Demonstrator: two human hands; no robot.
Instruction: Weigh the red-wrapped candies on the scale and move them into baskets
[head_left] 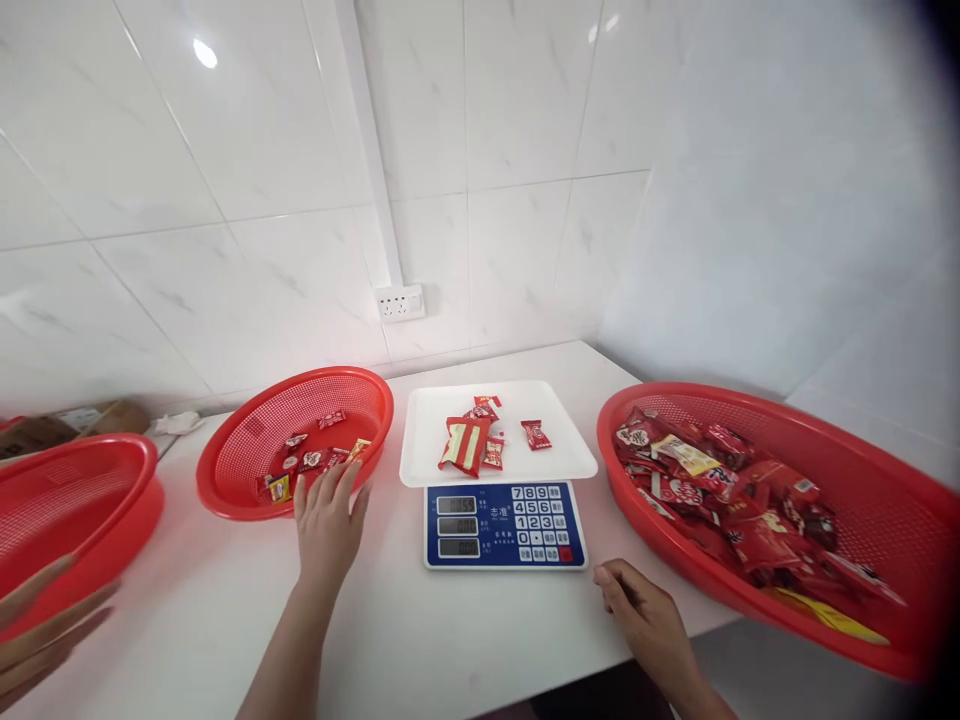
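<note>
My left hand (330, 515), fingers spread and holding nothing, is at the near rim of the middle red basket (225, 455). Several small wrapped candies lie in that basket, mostly red, one with a yellow wrapper (280, 488). To the right stands a blue-and-white digital scale (504, 525) with a white tray (424, 440). On the tray sit a red-and-cream packet (464, 446) and a few small red candies (535, 434). My right hand (645, 620) is loosely closed near the scale's lower right corner, with nothing visible in its fingers.
A large red basket (810, 425) at right holds many red packets and a yellow one (829, 615). Another red basket (142, 520) stands at far left, with another person's hand (45, 640) by it. A socket (401, 303) is on the tiled wall behind the white table (397, 640).
</note>
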